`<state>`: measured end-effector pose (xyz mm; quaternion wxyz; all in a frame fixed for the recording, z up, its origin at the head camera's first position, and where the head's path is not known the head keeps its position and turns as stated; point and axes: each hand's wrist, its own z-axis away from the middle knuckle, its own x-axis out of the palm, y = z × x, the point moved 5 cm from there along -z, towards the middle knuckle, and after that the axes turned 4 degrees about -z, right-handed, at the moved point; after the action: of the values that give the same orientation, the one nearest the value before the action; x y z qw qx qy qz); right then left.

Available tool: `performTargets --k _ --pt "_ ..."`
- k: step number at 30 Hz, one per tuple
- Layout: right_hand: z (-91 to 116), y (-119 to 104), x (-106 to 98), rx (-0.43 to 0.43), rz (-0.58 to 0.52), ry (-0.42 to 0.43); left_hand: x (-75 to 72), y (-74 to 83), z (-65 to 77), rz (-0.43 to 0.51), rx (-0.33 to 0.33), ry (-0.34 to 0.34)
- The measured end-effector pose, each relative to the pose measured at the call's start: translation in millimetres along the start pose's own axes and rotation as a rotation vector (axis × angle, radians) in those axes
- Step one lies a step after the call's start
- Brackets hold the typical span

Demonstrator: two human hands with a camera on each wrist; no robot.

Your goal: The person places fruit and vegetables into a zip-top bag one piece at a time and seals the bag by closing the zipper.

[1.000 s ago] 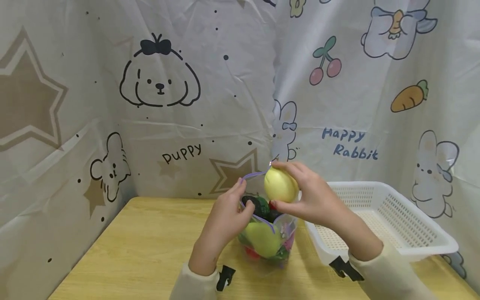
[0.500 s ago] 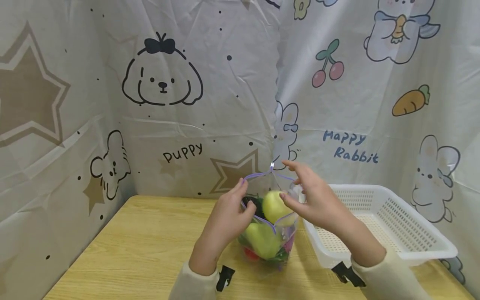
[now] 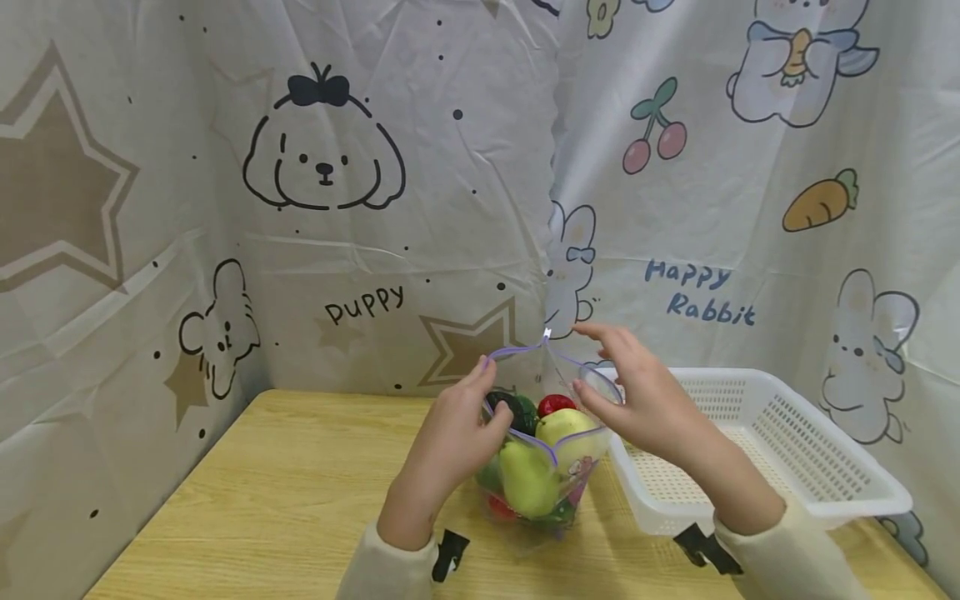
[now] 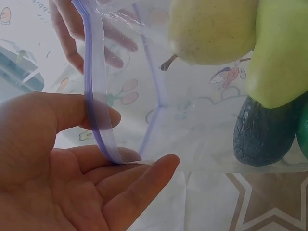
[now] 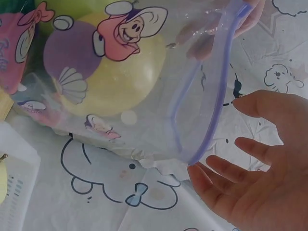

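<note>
A clear zip bag (image 3: 525,367) with a purple seal stands upright on the table, its mouth spread wide. My left hand (image 3: 457,442) pinches the bag's left rim, thumb inside and fingers outside, as the left wrist view shows. Inside are a yellow pear (image 3: 566,429), a green pear (image 3: 530,479), a dark wrinkled avocado-like fruit (image 4: 264,134) and a shiny red item (image 3: 557,405). My right hand (image 3: 637,396) is at the bag's right side with nothing in its grasp, fingers spread. One of its fingertips is right at the purple rim in the right wrist view.
A white perforated basket (image 3: 832,504) stands to the right of the bag. Part of a pale yellow fruit (image 5: 2,185) shows at that basket in the right wrist view. The wooden table (image 3: 300,492) ends at a printed curtain (image 3: 360,250) behind.
The yellow pear, held by my right hand above the mouth a second ago, has been let go and gone down into the bag. My right hand has drawn slightly right; the left kept its place.
</note>
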<state>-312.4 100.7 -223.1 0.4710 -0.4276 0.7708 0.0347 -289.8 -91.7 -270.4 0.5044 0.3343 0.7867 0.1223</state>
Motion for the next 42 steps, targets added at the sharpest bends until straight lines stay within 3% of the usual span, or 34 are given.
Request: performTargets --k 5,11,17,20,23,27,33,37,42 --pt "-0.1 16.2 -10.3 0.011 0.036 -0.023 0.0 -1.4 -0.1 0.035 -0.037 -0.013" --pt "-9.7 66.1 -18.0 0.077 0.088 -0.143 -1.8 -2.5 0.6 0.052 -0.064 -0.024" --pt "-11.3 123.7 16.9 0.132 0.130 -0.364 -6.0 -9.4 5.7 0.029 -0.086 -0.027" --pt "-11.3 144.1 33.2 0.185 0.124 -0.493 -7.0 -12.3 7.2 0.029 -0.090 -0.024" --pt "-12.7 160.9 38.6 0.239 0.124 -0.570 -5.3 -11.2 5.2 0.048 -0.077 -0.021" --pt "-14.4 174.9 40.4 0.307 0.145 -0.654 -2.2 -7.2 0.6 0.067 -0.063 -0.016" --pt "-8.2 177.7 63.7 0.403 0.126 -0.811 -3.7 -6.6 0.6 0.072 -0.077 -0.037" --pt "-3.7 176.3 76.9 0.413 0.108 -0.831 -5.5 -6.4 1.6 0.073 -0.078 -0.039" --pt "4.6 179.5 82.0 0.499 0.127 -0.850 -4.5 -6.3 1.3 0.061 -0.078 -0.043"
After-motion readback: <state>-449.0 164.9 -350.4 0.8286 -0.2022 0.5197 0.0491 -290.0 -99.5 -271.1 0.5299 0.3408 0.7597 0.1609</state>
